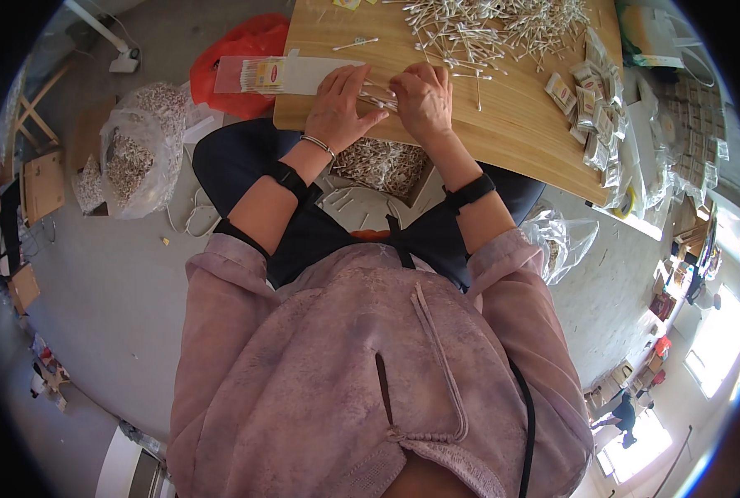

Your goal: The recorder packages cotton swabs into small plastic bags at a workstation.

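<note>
Near the table's front edge, my left hand point(339, 106) curves around one end of a small bunch of cotton swabs point(378, 98), its thumb stretched along their near side. My right hand point(425, 100) has its fingers bent and closed over the other end of the same bunch. Left of my hands lies a flat clear plastic sleeve point(304, 73) with a white part. It reaches past the table's edge and holds a row of swabs behind a yellow and red label point(270, 74). My fingers partly hide the bunch.
A big heap of loose cotton swabs point(503, 29) covers the far part of the wooden table point(503, 124). Filled small packs point(590, 100) pile up at its right edge. An open box of swabs point(378, 166) sits by my lap. A red bag point(250, 50) and clear swab-filled bags point(133, 158) are at left.
</note>
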The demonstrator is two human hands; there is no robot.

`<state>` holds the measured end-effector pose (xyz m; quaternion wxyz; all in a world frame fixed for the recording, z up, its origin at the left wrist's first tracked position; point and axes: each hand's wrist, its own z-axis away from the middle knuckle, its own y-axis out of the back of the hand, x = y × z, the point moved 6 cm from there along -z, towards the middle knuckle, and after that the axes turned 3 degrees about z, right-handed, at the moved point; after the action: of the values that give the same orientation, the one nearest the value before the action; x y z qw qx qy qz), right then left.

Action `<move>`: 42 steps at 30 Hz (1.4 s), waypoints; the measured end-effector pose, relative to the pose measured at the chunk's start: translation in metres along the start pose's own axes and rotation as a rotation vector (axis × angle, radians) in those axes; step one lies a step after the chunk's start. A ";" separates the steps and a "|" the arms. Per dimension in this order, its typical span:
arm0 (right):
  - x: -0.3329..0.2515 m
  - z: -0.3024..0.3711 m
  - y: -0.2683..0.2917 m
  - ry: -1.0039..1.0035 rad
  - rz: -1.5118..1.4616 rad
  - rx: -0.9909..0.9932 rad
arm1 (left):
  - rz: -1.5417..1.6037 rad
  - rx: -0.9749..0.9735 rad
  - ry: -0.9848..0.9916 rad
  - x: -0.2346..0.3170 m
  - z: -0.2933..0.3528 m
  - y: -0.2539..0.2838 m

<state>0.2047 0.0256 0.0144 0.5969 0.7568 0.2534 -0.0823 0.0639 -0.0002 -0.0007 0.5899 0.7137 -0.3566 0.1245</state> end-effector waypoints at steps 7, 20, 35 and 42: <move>-0.008 0.000 0.008 0.006 -0.017 -0.086 | 0.015 0.008 0.009 0.000 0.001 0.005; -0.011 -0.008 0.013 0.095 -0.097 -0.046 | 0.186 0.276 0.126 -0.013 0.000 0.026; -0.019 -0.022 0.039 -0.140 -0.649 -0.123 | 0.712 -0.047 0.424 0.013 -0.016 0.010; -0.003 -0.015 0.030 -0.234 -0.825 -0.308 | 0.912 -0.253 0.438 0.014 -0.015 -0.002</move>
<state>0.2137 0.0342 0.0460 0.6445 0.4806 0.4738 -0.3594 0.0790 0.0084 0.0099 0.6182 0.3661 -0.5119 0.4710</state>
